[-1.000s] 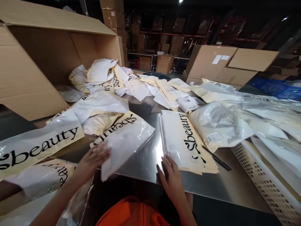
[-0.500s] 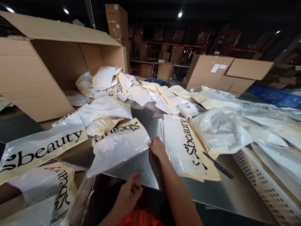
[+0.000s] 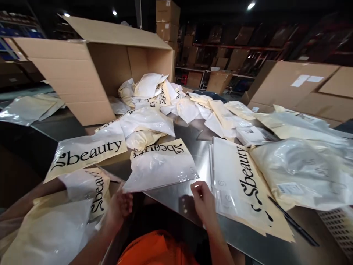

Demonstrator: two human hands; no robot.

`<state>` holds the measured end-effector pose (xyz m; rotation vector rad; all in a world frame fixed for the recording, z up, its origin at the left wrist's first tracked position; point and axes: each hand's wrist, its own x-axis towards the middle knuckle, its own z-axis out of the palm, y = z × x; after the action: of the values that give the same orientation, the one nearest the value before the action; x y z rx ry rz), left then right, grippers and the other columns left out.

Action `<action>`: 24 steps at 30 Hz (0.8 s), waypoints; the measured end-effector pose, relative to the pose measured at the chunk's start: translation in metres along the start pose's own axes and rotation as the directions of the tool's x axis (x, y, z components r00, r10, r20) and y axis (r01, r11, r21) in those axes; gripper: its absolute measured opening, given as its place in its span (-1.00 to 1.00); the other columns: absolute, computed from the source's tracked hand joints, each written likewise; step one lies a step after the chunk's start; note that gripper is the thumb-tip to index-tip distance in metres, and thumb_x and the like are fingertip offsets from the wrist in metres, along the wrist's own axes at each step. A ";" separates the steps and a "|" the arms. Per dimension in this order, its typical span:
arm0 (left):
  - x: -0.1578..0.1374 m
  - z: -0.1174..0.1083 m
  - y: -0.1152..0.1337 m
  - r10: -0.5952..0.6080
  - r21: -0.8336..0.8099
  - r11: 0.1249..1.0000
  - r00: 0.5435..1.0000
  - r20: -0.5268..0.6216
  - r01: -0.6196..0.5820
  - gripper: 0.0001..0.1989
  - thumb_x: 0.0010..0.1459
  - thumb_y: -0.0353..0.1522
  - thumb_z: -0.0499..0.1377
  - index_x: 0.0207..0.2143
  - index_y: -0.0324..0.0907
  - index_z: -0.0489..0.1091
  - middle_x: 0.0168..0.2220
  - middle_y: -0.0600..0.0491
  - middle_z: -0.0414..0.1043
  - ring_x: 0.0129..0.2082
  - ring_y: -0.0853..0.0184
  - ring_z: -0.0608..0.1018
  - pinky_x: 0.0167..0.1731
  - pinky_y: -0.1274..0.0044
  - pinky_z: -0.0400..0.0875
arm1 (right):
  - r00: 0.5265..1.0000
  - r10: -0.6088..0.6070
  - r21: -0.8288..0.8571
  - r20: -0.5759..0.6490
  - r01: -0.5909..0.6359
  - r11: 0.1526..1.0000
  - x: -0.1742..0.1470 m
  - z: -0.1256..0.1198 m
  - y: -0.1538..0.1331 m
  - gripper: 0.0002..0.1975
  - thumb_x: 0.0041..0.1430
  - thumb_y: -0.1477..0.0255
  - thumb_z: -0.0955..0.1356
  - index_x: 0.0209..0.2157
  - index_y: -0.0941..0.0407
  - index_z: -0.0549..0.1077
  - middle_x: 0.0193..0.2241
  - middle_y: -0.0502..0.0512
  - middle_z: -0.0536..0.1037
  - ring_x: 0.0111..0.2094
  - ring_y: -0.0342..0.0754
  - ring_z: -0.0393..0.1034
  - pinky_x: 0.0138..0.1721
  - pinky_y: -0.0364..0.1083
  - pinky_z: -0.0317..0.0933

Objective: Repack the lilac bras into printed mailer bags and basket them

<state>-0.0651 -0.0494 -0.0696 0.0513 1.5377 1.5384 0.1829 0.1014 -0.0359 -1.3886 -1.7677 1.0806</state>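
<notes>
A: Quick, which step?
B: One bag being handled, I'd say: plump white bag on the tabletop, twelve o'clock from the person.

A: Grip?
B: Left hand at the bag's eight o'clock, fingers half curled, right by the near corner. Right hand at its four, fingers folded in tight. Can't tell if either pinches plastic.

A: Next move calls for?
B: My guess: a sure pinch at both near corners; film looks slick.

A: Text?
B: "Sbeauty", upside down, partly hidden, on that bag, plus a small scribbled mark near its four o'clock corner. Clear "Sbeauty" on the long bag at nine and the flat stack at three. Puffy bag beyond that: label too small to read. Carton at two: pale labels, illegible.
</notes>
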 end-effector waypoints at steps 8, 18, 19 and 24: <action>-0.015 0.010 0.006 0.066 0.152 0.983 0.974 0.217 -0.100 -0.56 -0.15 -0.03 0.35 -0.56 -0.20 0.31 -0.73 0.18 0.23 -0.76 0.50 0.20 -0.74 0.63 -0.05 | 0.692 -0.050 0.345 0.720 -0.294 0.892 -0.059 0.112 -0.024 -0.38 0.17 -0.17 0.18 -0.42 0.14 0.37 -0.64 -0.06 0.28 -0.62 -0.21 0.12 -0.58 -0.20 -0.01; -0.044 0.036 -0.027 0.004 0.084 0.996 0.943 0.332 -0.034 -0.47 -0.07 0.06 0.25 -0.65 -0.16 0.18 -0.76 0.19 0.10 -0.76 0.54 0.06 -0.74 0.61 -0.14 | 0.783 -0.014 0.508 0.622 -0.391 0.767 -0.071 0.111 -0.023 -0.37 0.09 -0.13 0.28 -0.71 0.12 0.17 -0.76 -0.07 0.16 -0.69 -0.24 -0.02 -0.60 -0.16 -0.18; -0.046 0.036 -0.023 0.006 0.037 0.999 0.950 0.312 -0.019 -0.47 -0.07 0.03 0.27 -0.68 -0.15 0.13 -0.77 0.20 0.07 -0.77 0.54 0.05 -0.75 0.61 -0.15 | 0.820 0.032 0.534 0.572 -0.402 0.744 -0.064 0.106 -0.023 -0.39 0.06 -0.10 0.31 -0.72 0.11 0.16 -0.76 -0.08 0.14 -0.69 -0.24 -0.02 -0.61 -0.16 -0.17; -0.055 0.008 0.026 0.001 -0.210 0.978 0.996 0.093 0.018 -0.47 -0.20 -0.16 0.34 -0.70 -0.12 -0.02 -0.82 0.25 -0.10 -0.81 0.55 -0.01 -0.79 0.63 -0.06 | 0.937 0.227 0.722 0.267 -0.350 0.597 -0.003 0.042 -0.021 -0.40 -0.11 -0.01 0.37 -0.66 0.06 -0.08 -0.73 -0.17 -0.06 -0.69 -0.27 -0.18 -0.66 -0.19 -0.21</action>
<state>-0.0437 -0.0714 -0.0161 -0.0055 1.2943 1.6611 0.1380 0.0871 -0.0361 -1.0567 -0.9270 1.8761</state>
